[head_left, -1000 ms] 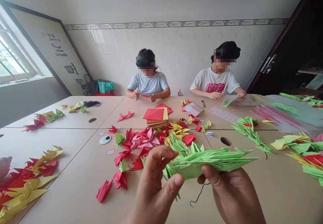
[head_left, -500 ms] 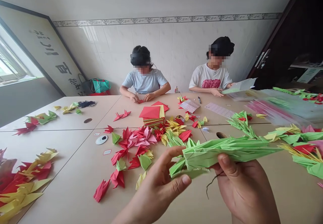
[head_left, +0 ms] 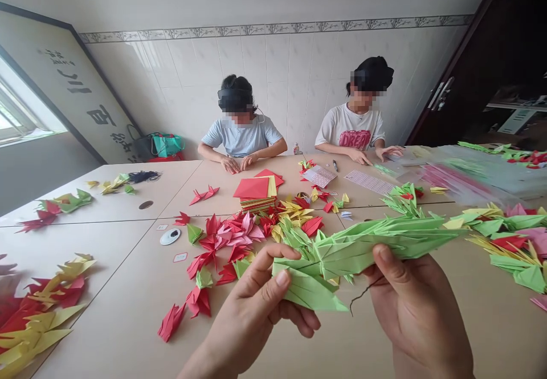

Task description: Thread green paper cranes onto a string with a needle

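My right hand (head_left: 419,305) is closed on a thick bundle of folded green paper (head_left: 380,242), its thumb pressed on the near side. A dark thread (head_left: 361,298) hangs from beneath the bundle. At the bundle's left end, my left hand (head_left: 265,290) pinches a single folded green paper piece (head_left: 314,296) between thumb and index finger. A short length of dark thread shows between that piece and the bundle. Loose red and pink folded papers (head_left: 233,231) lie on the table (head_left: 141,310) beyond my left hand.
A stack of square red and yellow paper (head_left: 256,191) stands mid-table. Two people (head_left: 241,134) (head_left: 356,128) sit across. Yellow and red folded pieces (head_left: 38,322) lie at the left, green strings and plastic sheets (head_left: 470,179) at the right.
My left hand has moved slightly left and down, and the green piece in it now stands apart from the bundle. The person at the right has put the sheet down.
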Demonstrator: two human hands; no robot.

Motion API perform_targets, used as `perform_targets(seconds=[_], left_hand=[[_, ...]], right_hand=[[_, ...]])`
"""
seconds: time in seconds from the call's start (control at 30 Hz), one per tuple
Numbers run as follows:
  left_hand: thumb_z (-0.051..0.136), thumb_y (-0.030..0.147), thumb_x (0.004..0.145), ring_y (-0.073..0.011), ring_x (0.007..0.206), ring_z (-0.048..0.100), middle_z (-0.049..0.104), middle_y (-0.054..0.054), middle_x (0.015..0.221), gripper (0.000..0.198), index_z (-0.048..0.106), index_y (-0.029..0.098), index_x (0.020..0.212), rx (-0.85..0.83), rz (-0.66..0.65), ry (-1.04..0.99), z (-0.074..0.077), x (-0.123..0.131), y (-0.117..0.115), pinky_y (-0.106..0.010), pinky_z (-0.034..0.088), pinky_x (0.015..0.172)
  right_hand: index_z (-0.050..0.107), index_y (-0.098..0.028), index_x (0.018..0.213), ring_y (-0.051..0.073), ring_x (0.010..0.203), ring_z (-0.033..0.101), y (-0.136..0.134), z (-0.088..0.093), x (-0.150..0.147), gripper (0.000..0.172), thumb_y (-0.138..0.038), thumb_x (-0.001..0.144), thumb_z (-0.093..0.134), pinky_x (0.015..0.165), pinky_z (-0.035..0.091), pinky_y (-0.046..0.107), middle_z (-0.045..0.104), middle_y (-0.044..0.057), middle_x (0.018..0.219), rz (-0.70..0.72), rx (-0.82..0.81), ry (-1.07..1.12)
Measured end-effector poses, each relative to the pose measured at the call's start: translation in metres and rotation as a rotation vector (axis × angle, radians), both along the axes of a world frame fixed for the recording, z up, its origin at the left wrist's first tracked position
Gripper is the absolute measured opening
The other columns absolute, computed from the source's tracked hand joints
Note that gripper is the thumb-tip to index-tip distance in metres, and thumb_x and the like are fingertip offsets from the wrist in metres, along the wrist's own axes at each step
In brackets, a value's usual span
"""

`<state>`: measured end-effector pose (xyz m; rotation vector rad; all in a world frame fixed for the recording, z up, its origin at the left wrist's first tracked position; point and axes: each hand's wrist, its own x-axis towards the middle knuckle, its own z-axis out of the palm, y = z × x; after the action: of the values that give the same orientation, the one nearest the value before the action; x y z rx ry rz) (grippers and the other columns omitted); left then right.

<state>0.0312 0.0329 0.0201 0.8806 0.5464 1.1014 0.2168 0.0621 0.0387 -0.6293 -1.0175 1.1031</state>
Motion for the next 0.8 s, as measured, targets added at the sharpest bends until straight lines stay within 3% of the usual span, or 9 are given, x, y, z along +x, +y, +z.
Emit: perform_targets(seconds=[0.17,0.3,0.4,0.53,0.7,0.8], left_hand=[[0.053,0.034,0.096,-0.0163,0.080,0.072,0.072,-0.002,0.094,0.016,0.058,0.023,0.106,0.012,0.093,-0.010,0.004,0.001,0.001,-0.028,0.059,0.077],[0.048,0.031,0.098,-0.0177,0.082,0.072,0.072,-0.002,0.088,0.016,0.058,0.024,0.108,0.005,0.068,-0.089,0.006,0.002,0.000,-0.032,0.060,0.078],[0.048,0.027,0.098,-0.0132,0.085,0.069,0.069,0.001,0.092,0.017,0.059,0.026,0.110,0.014,0.162,-0.094,0.005,0.003,-0.002,-0.032,0.059,0.085],[0.050,0.030,0.097,-0.0129,0.093,0.066,0.068,0.001,0.098,0.018,0.059,0.028,0.112,0.063,0.274,-0.018,0.002,0.006,-0.007,-0.029,0.057,0.089],[0.060,0.033,0.091,-0.0149,0.096,0.066,0.070,0.000,0.097,0.020,0.061,0.029,0.111,0.093,0.410,0.057,0.004,0.012,-0.011,-0.025,0.054,0.088],[0.064,0.034,0.088,-0.0151,0.094,0.066,0.070,0.001,0.093,0.020,0.063,0.030,0.108,0.106,0.486,0.076,0.007,0.015,-0.013,-0.023,0.053,0.085]], right_hand=[[0.074,-0.027,0.090,0.017,0.069,0.064,-0.002,-0.006,0.003,0.009,-0.032,0.083,0.071,0.061,0.056,0.027,0.070,0.001,0.077,0.016,-0.006,-0.046],[0.072,-0.029,0.091,0.017,0.072,0.065,-0.004,-0.008,0.005,0.008,-0.030,0.083,0.071,0.063,0.057,0.027,0.069,0.000,0.078,-0.010,0.023,-0.061],[0.070,-0.030,0.097,0.018,0.071,0.065,-0.007,-0.009,0.004,0.013,-0.029,0.084,0.070,0.063,0.057,0.029,0.070,0.000,0.081,-0.035,0.027,-0.093],[0.069,-0.030,0.099,0.019,0.066,0.066,-0.017,-0.011,-0.001,0.018,-0.029,0.081,0.072,0.058,0.057,0.030,0.071,0.000,0.082,-0.171,0.073,-0.155],[0.068,-0.032,0.096,0.023,0.080,0.069,-0.037,-0.005,-0.013,0.023,-0.032,0.075,0.079,0.071,0.059,0.034,0.073,0.001,0.087,-0.421,0.123,-0.220],[0.066,-0.034,0.095,0.024,0.082,0.070,-0.046,0.000,-0.019,0.022,-0.035,0.076,0.078,0.070,0.059,0.036,0.073,0.002,0.091,-0.459,0.137,-0.234]])
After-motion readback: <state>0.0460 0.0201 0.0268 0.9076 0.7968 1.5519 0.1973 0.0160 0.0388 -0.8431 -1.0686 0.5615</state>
